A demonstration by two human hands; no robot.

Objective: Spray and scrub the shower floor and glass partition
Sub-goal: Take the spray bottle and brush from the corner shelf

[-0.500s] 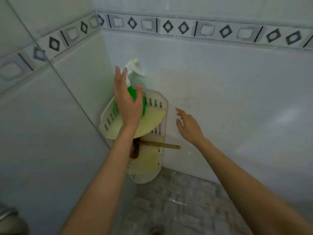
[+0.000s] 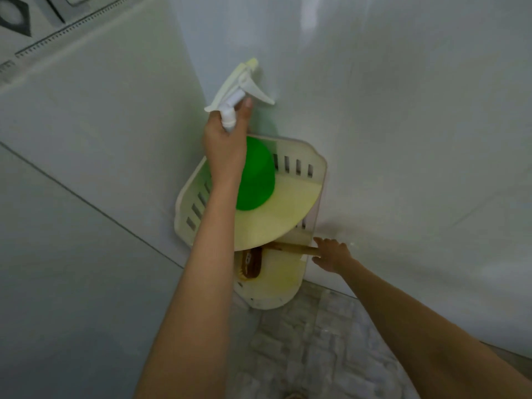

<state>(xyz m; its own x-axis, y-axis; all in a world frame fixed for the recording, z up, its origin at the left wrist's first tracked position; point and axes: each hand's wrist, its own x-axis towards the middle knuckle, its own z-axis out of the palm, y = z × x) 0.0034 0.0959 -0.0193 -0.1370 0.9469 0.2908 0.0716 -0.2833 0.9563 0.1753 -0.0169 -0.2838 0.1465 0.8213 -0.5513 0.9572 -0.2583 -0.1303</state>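
While the left hand point(image 2: 227, 145) grips the spray bottle point(image 2: 254, 174) by its white neck, fingers curled round it just under the trigger head point(image 2: 241, 82), the green body stands in the upper tier point(image 2: 187, 208) of the corner shelf. Whether the base rests on the tier or is clear of it is hidden by the forearm.

At four o'clock from the bottle, the right hand point(image 2: 332, 254) meets the end of the brush point(image 2: 252, 264) handle, fingers above and thumb below. It cannot be told whether they have closed on it. The brush head lies on the lower tier point(image 2: 276, 295), tucked beneath the upper one.

Risks noted:
- A neck-only hold lets the bottle swing. Its base may catch the slotted rim at nine o'clock on the way out.
- The nozzle sits close to the wall point(image 2: 403, 139) at twelve o'clock and could knock against it.
- The brush must be drawn out toward three o'clock. Pulled upward, its head would likely jam under the upper tier.
- A partial hold on the handle tip could let the brush fall to the shower floor point(image 2: 316, 341) at six o'clock.

The glass partition cannot be identified with certainty.
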